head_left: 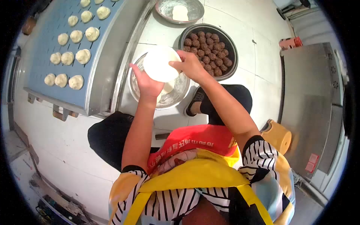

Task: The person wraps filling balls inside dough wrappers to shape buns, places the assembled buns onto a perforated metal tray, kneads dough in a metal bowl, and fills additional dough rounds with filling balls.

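A thin round white dough sheet (160, 64) is held up over a metal bowl (180, 95) dusted with flour. My left hand (150, 83) lies under its lower left edge, palm up, thumb stretched out. At its right edge my right hand (189, 66) pinches the sheet between thumb and fingers. More pale dough (168, 87) shows in the bowl below. Just right of my right hand stands a dark round tub (235, 56) with many brown balls (212, 52).
On the left, a blue perforated tray (71, 93) carries rows of pleated buns (83, 56). Another metal bowl (195, 17) with white dough sits at the top. A yellow stool (279, 137) and a steel cabinet (305, 101) are on the right.
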Motion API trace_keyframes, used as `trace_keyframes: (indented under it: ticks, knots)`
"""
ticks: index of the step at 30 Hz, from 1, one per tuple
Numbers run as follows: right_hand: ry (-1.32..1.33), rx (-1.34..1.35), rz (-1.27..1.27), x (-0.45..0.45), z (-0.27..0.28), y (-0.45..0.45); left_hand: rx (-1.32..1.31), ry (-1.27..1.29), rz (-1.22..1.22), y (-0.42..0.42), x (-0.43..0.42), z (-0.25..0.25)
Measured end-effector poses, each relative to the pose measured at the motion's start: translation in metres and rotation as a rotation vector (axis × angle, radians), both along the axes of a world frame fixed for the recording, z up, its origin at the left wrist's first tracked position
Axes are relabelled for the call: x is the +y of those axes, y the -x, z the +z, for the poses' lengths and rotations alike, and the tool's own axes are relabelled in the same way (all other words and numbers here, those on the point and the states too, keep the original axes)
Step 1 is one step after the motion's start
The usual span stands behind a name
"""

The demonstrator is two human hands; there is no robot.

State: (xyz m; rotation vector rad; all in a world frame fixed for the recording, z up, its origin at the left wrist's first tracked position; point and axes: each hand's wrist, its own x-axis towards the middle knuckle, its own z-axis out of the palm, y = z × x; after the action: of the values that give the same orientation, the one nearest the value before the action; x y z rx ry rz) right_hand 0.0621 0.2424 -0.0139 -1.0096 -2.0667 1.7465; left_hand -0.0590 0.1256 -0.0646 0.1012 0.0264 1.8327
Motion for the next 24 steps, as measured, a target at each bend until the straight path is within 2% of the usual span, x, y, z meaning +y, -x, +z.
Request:
trace_keyframes:
  ticks: [3,8,11,12,13,14,15,17,18,21,22,24]
  knots:
    - [0.121,0.146,-0.04,-0.01,0.031,-0.027,0.249,0.394,0.081,-0.02,0.0,0.031]
    - [0.255,0.207,-0.041,-0.022,0.05,-0.048,0.255,0.4,0.059,-0.03,-0.022,0.063]
    - [0.264,0.214,0.023,-0.031,0.059,-0.049,0.517,0.539,0.206,-0.042,-0.031,0.094]
    - [0.31,0.254,-0.041,-0.031,0.052,-0.043,0.814,0.563,0.247,-0.043,-0.034,0.097]
    - [0.361,0.287,-0.108,-0.033,0.038,-0.036,1.402,0.422,0.445,-0.05,-0.04,0.12]
    - [0.416,0.318,-0.175,-0.037,0.029,-0.033,1.893,0.33,0.69,-0.053,-0.045,0.123]
    - [0.776,0.551,-0.086,-0.041,0.036,-0.034,2.38,0.191,0.943,-0.053,-0.048,0.124]
    - [1.377,0.744,-0.091,-0.048,0.026,-0.031,2.563,0.144,0.912,-0.052,-0.054,0.098]
    - [1.468,0.83,-0.024,-0.057,0.036,-0.032,2.652,0.123,0.887,-0.052,-0.057,0.096]
    - [1.497,0.826,-0.127,-0.061,0.03,-0.034,2.546,0.381,0.552,-0.04,-0.078,0.102]
    - [1.466,0.803,-0.194,-0.062,0.033,-0.035,2.556,0.365,0.417,-0.033,-0.086,0.101]
    - [1.431,0.858,-0.2,-0.059,0.03,-0.032,2.473,0.512,0.387,-0.023,-0.1,0.092]
